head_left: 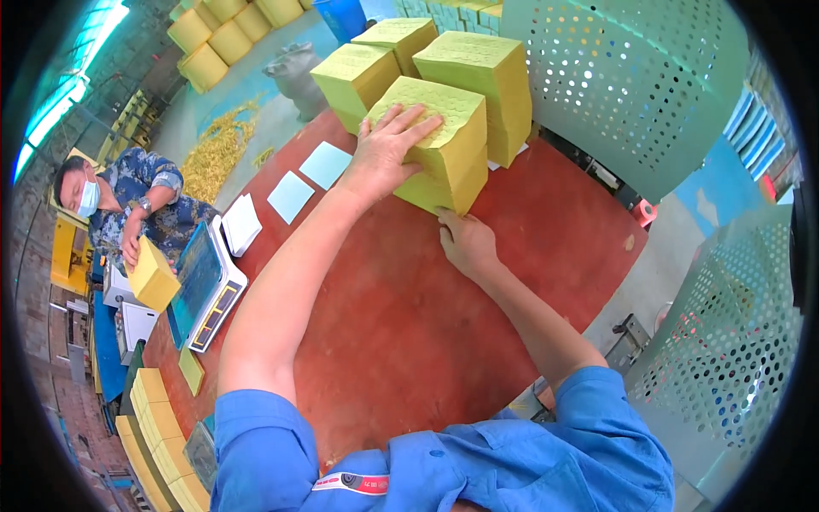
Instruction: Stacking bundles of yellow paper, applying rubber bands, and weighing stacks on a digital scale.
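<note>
A tall block of yellow embossed paper point(461, 166) stands on the red table point(384, 341), a little beyond its middle. My left hand point(388, 158) rests on the block's top and left edge with its fingers spread. Low at the block's near corner, my right hand point(469, 243) is closed with thumb and fingers at the bottom edge. What lies under the left palm is hidden. Close behind stand three more yellow paper blocks, one at the right point(503, 94), one at the left point(354, 77) and one at the back point(397, 38).
At left, a person point(158, 188) wearing a mask holds a yellow block point(153, 277) beside a flat weighing scale point(209, 294). Pale sheets point(324, 165) lie on the table. Perforated green panels point(631, 77) border the right. Yellow strips point(213, 149) are heaped on the floor.
</note>
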`<action>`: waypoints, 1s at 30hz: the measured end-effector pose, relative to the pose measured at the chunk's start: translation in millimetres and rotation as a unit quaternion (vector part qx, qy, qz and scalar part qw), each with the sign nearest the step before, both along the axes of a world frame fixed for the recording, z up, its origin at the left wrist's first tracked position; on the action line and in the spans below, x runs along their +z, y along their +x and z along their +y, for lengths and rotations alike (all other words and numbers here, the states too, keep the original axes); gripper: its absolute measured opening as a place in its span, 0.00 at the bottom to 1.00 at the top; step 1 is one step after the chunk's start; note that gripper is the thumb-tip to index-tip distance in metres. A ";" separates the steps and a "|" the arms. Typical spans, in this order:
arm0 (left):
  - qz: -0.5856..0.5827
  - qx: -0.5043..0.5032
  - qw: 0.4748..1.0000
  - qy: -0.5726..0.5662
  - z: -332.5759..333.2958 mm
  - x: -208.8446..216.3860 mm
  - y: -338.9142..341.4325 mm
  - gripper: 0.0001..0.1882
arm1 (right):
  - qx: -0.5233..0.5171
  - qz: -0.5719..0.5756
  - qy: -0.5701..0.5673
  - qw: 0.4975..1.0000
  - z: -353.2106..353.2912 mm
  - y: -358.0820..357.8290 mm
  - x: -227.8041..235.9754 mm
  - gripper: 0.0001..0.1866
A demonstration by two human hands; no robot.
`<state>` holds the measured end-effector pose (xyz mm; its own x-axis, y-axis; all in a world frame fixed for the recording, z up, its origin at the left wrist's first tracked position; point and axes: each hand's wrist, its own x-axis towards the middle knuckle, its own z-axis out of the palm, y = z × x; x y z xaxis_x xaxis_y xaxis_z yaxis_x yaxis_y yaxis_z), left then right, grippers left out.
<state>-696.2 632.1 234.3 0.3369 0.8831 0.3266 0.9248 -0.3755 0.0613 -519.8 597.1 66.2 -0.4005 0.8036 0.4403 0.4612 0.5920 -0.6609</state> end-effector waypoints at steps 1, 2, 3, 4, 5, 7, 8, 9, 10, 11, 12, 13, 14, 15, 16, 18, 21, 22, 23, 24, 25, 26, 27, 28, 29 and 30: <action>0.001 0.001 1.000 0.002 5.4 -0.4 -2.0 0.46 | -0.035 -0.032 0.010 0.999 0.5 -5.8 -0.4 0.19; 0.003 -0.013 1.000 0.000 10.1 -0.8 -4.2 0.46 | -0.068 -0.064 0.021 0.995 1.2 -10.7 0.0 0.21; 0.004 -0.026 1.000 -0.001 14.1 -0.6 -7.4 0.45 | -0.063 -0.063 0.025 0.996 1.8 -14.8 0.3 0.21; 0.004 -0.016 1.000 0.004 16.5 -1.1 -9.7 0.45 | -0.078 -0.058 0.035 0.995 2.4 -18.4 -1.4 0.22; -0.004 -0.027 1.000 -0.001 18.4 -1.3 -12.3 0.45 | -0.090 -0.053 0.047 0.993 3.1 -23.5 -2.0 0.23; -0.014 -0.040 0.999 0.004 23.8 -3.7 -21.4 0.45 | -0.095 -0.054 0.036 0.993 6.8 -33.2 -7.2 0.23; -0.015 -0.040 0.999 0.013 25.7 -4.5 -26.5 0.45 | -0.110 -0.057 0.017 0.992 6.1 -38.2 -9.0 0.23; -0.003 -0.031 1.000 0.002 26.5 -3.1 -26.3 0.46 | -0.112 -0.064 0.001 0.992 5.6 -40.4 -7.7 0.24; 0.006 -0.022 1.000 -0.008 29.2 -2.2 -20.7 0.46 | -0.116 -0.073 -0.014 0.991 5.5 -36.8 -4.3 0.25; 0.016 -0.041 0.999 0.023 32.3 -6.4 -17.6 0.46 | -0.127 -0.073 -0.020 0.989 3.5 -33.4 0.2 0.26; 0.035 -0.031 0.999 0.024 32.1 -0.2 7.1 0.43 | -0.140 -0.076 0.012 0.987 12.0 -18.6 -8.7 0.27; 0.033 -0.018 0.999 0.025 24.4 -0.8 7.7 0.43 | -0.155 -0.075 0.040 0.984 11.7 -17.8 -8.9 0.27; 0.011 0.021 0.999 0.045 16.9 -1.2 8.2 0.43 | -0.145 -0.077 0.043 0.985 9.1 -23.4 -10.9 0.27; -0.012 0.058 0.996 0.064 9.1 -1.9 8.7 0.42 | -0.133 -0.072 0.039 0.988 8.8 -29.0 -12.5 0.25; -0.058 0.077 0.992 0.082 -3.2 -2.2 7.3 0.41 | -0.134 -0.073 0.032 0.988 9.0 -25.4 -12.4 0.24; -0.145 0.105 0.973 0.143 -29.8 -12.4 -7.3 0.39 | -0.112 -0.071 0.052 0.990 9.0 -22.8 -16.6 0.21; -0.270 0.132 0.950 0.081 -116.2 -27.8 -18.4 0.35 | -0.071 -0.034 0.066 0.995 -2.1 -23.2 -14.8 0.14; -0.263 0.141 0.951 0.076 -151.6 -41.1 -29.6 0.34 | -0.054 -0.038 0.089 0.994 -9.3 -26.5 -13.5 0.14; -0.321 0.133 0.937 0.019 -187.9 -50.3 -32.1 0.31 | -0.038 -0.044 0.111 0.992 -16.9 -28.7 -14.8 0.13; -0.393 0.136 0.909 -0.029 -228.9 -54.5 -27.7 0.27 | -0.030 -0.066 0.111 0.991 -30.7 -26.5 -12.5 0.13; -0.428 0.157 0.884 -0.100 -275.7 -49.8 -23.3 0.22 | -0.005 -0.080 0.113 0.990 -48.0 -23.6 -8.1 0.13; -0.448 0.153 0.873 -0.116 -318.1 -49.8 -17.5 0.18 | -0.007 -0.112 0.082 0.990 -63.2 -18.4 -5.6 0.13; -0.489 0.145 0.851 -0.128 -357.1 -53.6 -10.8 0.17 | 0.034 -0.085 0.125 0.988 -69.0 -2.5 -19.1 0.13; -0.519 0.157 0.834 -0.102 -400.9 -51.5 -4.3 0.17 | 0.053 -0.097 0.131 0.985 -86.3 7.0 -21.7 0.13; -0.551 0.189 0.804 -0.116 -440.8 -43.4 0.6 0.17 | 0.063 -0.109 0.111 0.986 -100.2 23.0 -23.7 0.14; -0.542 0.221 0.805 -0.097 -484.5 -45.1 4.0 0.17 | 0.080 -0.107 0.112 0.985 -124.5 30.9 -18.9 0.15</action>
<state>-692.2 147.6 189.2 -0.4141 0.9083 0.0585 0.3292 0.0896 0.9400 -488.8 472.6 47.3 -0.6174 0.6144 0.4912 0.4649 0.7887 -0.4022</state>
